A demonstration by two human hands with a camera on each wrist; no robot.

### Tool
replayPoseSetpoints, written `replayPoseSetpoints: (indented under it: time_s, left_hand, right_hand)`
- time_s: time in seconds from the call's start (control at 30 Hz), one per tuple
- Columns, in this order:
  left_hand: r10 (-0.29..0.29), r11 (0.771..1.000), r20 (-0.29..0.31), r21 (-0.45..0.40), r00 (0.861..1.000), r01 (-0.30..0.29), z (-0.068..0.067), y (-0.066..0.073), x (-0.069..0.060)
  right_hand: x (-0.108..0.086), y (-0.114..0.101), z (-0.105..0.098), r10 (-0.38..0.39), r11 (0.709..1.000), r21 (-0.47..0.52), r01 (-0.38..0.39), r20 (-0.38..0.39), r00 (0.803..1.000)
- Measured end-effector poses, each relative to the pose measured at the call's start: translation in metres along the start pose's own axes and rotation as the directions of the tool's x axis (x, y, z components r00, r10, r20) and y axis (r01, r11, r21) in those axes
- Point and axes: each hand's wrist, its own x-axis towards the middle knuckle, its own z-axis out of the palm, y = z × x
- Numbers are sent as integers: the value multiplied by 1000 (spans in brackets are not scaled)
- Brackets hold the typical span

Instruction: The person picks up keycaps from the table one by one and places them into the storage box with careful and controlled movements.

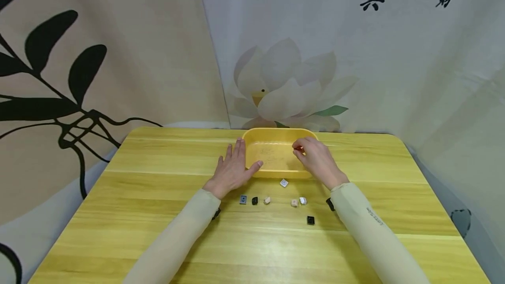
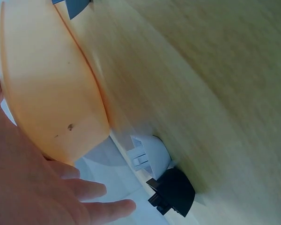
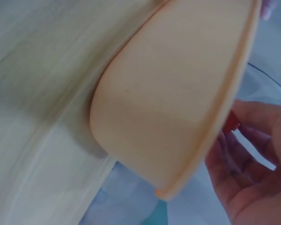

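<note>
A yellow plastic basin (image 1: 280,174) stands at the table's far edge. My left hand (image 1: 232,171) lies against its left side, fingers straight and thumb over the near rim. Above the basin's right part, my right hand (image 1: 317,157) pinches a small red keycap (image 3: 231,123), mostly hidden by fingers and rim. Several loose keycaps lie on the near side of the basin: a white one (image 1: 284,182) closest to it, a blue-grey one (image 1: 243,199), a black one (image 1: 254,200) and a beige one (image 1: 294,203) among them. The left wrist view shows a white keycap (image 2: 151,156) beside a black one (image 2: 174,191).
The wooden table (image 1: 177,165) extends to both sides of the basin. Another black keycap (image 1: 311,220) lies nearest the front. Behind the table hangs a cloth (image 1: 394,78) with a printed flower and dark leaves.
</note>
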Motion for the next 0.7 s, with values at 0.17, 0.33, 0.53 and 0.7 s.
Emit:
replayPoseSetpoints:
  time_s: [0.17, 0.33, 0.53, 0.7]
  left_hand:
    - [1, 1000, -1, 1, 1000, -1, 0, 1, 0]
    - [-2, 1000, -3, 5, 1000, 2, -1, 1, 0]
    - [1, 1000, -8, 20, 1000, 0, -1, 1, 0]
    - [0, 1000, -8, 30, 1000, 0, -1, 2, 1]
  right_hand:
    - [10, 6, 9, 42, 999, -6, -42, 54, 998]
    - [18, 11, 17, 63, 998, -20, -61, 124, 990]
    - [26, 13, 20, 104, 994, -45, -96, 227, 968]
    - [28, 15, 22, 124, 992, -65, -110, 274, 954]
